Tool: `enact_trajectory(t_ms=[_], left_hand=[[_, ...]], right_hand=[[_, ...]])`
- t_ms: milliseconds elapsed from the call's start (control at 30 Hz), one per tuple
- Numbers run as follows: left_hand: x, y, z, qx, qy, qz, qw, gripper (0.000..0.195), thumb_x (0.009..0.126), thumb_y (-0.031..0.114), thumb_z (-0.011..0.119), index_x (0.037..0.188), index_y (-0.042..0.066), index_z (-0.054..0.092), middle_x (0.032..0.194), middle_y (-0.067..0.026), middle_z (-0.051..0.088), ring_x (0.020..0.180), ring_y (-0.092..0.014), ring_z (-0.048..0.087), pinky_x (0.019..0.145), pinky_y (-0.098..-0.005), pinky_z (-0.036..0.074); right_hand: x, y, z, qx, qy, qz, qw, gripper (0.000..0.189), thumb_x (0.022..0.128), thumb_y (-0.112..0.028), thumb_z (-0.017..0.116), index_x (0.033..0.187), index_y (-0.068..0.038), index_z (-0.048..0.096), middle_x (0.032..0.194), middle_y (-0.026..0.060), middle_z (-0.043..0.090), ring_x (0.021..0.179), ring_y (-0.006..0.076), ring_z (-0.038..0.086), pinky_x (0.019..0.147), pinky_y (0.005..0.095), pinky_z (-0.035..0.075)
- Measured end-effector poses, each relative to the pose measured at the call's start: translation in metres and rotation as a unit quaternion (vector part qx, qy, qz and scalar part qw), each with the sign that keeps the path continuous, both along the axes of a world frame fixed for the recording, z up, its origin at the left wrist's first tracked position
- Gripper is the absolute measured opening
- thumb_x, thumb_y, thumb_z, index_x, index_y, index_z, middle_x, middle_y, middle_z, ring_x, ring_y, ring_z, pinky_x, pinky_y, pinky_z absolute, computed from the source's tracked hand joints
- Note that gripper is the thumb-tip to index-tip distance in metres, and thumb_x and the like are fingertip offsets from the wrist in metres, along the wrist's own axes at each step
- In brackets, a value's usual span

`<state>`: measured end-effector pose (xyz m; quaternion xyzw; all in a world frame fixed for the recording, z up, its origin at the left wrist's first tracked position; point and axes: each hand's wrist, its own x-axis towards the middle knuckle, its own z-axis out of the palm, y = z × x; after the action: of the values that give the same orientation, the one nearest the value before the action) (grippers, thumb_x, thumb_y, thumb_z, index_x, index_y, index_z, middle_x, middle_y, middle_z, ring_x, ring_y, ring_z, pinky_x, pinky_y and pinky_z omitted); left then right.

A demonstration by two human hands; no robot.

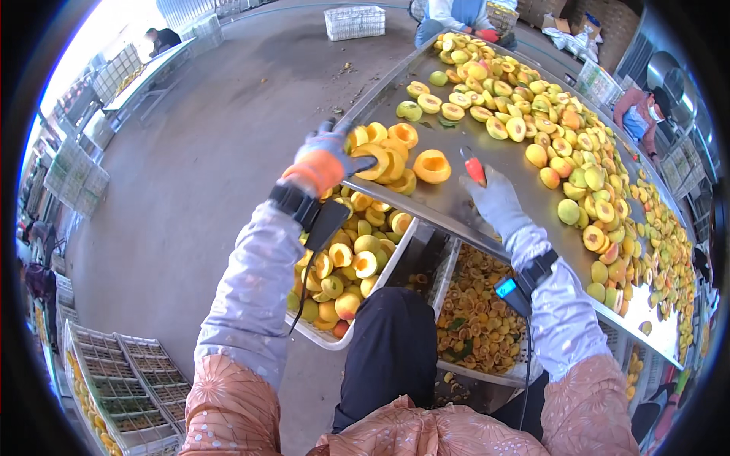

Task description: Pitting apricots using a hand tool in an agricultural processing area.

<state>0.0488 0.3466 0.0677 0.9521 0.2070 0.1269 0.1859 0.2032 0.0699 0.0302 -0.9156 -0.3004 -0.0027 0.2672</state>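
Note:
My left hand [328, 155], in a grey glove with an orange cuff, is at the near left corner of the metal table [419, 196]. Its fingers are spread and slightly blurred against a cluster of pitted yellow peach halves [393, 157]; the thumb touches a front half. One pitted half [432, 166] lies just right of the cluster. In my grey-gloved right hand [495, 199] is a small red-handled pitting tool [474, 170] with a looped metal end, held low over the tabletop. Many cut halves with stones [562, 145] are heaped along the table's far and right sides.
Below the corner stands a white crate [328, 342] of pitted halves. Beside my knee another crate [447, 279] holds stones and scraps. Stacked crates [122, 393] stand lower left, a white crate [355, 24] farther back. Co-workers [456, 20] sit across the table and at the right [639, 117].

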Motion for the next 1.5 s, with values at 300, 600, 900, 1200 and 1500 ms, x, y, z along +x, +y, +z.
enact_trajectory(t_ms=[300, 600, 900, 1200, 1500], left_hand=[[0.013, -0.015, -0.011, 0.104, 0.028, -0.068, 0.992, 0.067, 0.069, 0.041, 0.075, 0.13, 0.026, 0.054, 0.115, -0.0109, 0.058, 0.108, -0.034, 0.056, 0.089, -0.0402, 0.048], [0.03, -0.02, -0.01, -0.089, -0.001, -0.132, 0.987, 0.045, 0.074, 0.034, 0.075, 0.116, 0.022, 0.065, 0.089, -0.0117, 0.068, 0.079, -0.026, 0.064, 0.073, -0.0357, 0.051], [-0.097, 0.002, 0.001, -0.176, -0.273, -0.201, 0.924, 0.057, 0.072, 0.007, 0.079, 0.123, 0.001, 0.055, 0.114, -0.007, 0.063, 0.103, -0.014, 0.059, 0.095, -0.029, 0.046], [-0.221, -0.008, -0.139, -0.174, 0.101, -0.137, 0.97, 0.061, 0.068, 0.027, 0.081, 0.122, 0.009, 0.058, 0.123, -0.0167, 0.056, 0.11, -0.035, 0.056, 0.093, -0.0403, 0.046], [-0.06, 0.011, -0.032, 0.087, -0.176, 0.078, 0.977, 0.072, 0.071, 0.033, 0.078, 0.134, 0.014, 0.047, 0.117, -0.0177, 0.057, 0.102, -0.034, 0.06, 0.082, -0.0426, 0.051]], right_hand=[[0.029, 0.086, -0.039, 0.161, 0.335, 0.001, 0.929, 0.047, 0.081, -0.039, 0.071, 0.103, 0.002, 0.062, 0.09, 0.0118, 0.066, 0.073, 0.0215, 0.064, 0.066, 0.0358, 0.05], [-0.005, 0.082, -0.03, 0.371, 0.483, -0.029, 0.793, 0.033, 0.087, -0.038, 0.065, 0.083, -0.006, 0.057, 0.048, 0.002, 0.045, 0.038, 0.0147, 0.043, 0.038, 0.0297, 0.031], [-0.116, 0.115, 0.063, 0.401, 0.376, 0.148, 0.822, 0.031, 0.085, -0.027, 0.065, 0.107, -0.005, 0.062, 0.079, 0.0095, 0.063, 0.063, 0.0175, 0.061, 0.055, 0.0301, 0.049], [-0.143, 0.102, 0.016, 0.121, 0.075, 0.221, 0.965, 0.034, 0.081, -0.027, 0.069, 0.099, 0.0, 0.058, 0.085, 0.0231, 0.063, 0.084, 0.0409, 0.062, 0.074, 0.0439, 0.049], [-0.048, 0.074, 0.041, 0.184, 0.199, 0.076, 0.959, 0.029, 0.086, -0.024, 0.065, 0.101, -0.001, 0.058, 0.073, 0.0067, 0.059, 0.066, 0.0132, 0.063, 0.049, 0.0316, 0.05]])
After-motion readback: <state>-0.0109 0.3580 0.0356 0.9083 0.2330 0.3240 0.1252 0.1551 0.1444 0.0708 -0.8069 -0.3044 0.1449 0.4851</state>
